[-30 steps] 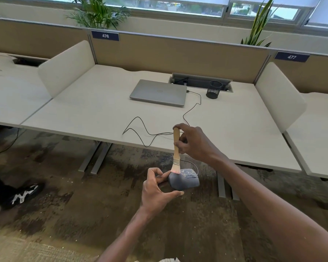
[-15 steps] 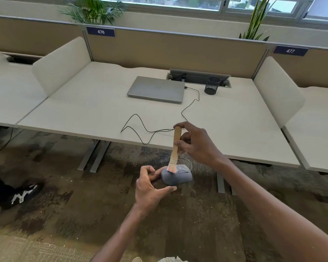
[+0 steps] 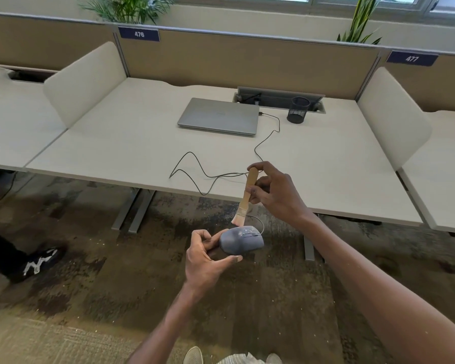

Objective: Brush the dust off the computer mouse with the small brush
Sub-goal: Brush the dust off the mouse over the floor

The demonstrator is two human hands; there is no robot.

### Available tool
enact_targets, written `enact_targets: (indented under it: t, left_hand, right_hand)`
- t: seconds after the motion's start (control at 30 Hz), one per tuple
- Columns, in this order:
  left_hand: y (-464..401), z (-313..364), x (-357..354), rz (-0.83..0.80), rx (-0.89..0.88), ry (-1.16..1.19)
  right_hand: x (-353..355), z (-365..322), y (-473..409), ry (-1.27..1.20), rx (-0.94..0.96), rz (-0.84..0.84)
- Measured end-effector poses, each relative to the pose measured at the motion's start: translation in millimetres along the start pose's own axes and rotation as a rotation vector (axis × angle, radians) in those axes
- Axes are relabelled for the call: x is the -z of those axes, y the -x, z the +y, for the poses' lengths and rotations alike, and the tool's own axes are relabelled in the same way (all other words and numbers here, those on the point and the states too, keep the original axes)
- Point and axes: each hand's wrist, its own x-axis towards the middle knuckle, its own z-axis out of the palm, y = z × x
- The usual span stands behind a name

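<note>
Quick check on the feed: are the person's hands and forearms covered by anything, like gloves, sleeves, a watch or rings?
Nothing shows. The left hand and right hand are bare, with no gloves, rings or watch visible. Both forearms are uncovered right to the frame edge, so no sleeve appears. No markings, straps or cables on either arm.

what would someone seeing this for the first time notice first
Front and centre, the left hand holds a dusty grey computer mouse out over the carpet, while the right hand poises a small wooden brush just above it, bristles down. Behind them a closed silver laptop lies on the pale desk, its black cable looping toward the hands.
</note>
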Motion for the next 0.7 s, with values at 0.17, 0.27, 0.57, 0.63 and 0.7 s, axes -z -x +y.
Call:
enact_targets:
  t: [0.17, 0.27, 0.57, 0.63, 0.7]
  left_hand:
    - [-3, -3, 2, 0.011, 0.015, 0.027]
    - [-6, -1, 1, 0.012, 0.013, 0.026]
    - [-6, -3, 1, 0.007, 0.015, 0.062]
    - [-7, -5, 2, 0.009, 0.012, 0.047]
    - [-7, -7, 4, 0.02, 0.011, 0.037]
  right_hand:
    - [2, -5, 9, -0.016, 0.044, -0.101]
    - [1, -8, 10, 0.017, 0.057, -0.132]
    - [-2, -10, -8, 0.057, 0.037, -0.087]
    - [-4, -10, -9, 0.045, 0.032, -0.081]
    - [-4, -11, -9, -0.006, 0.03, -0.061]
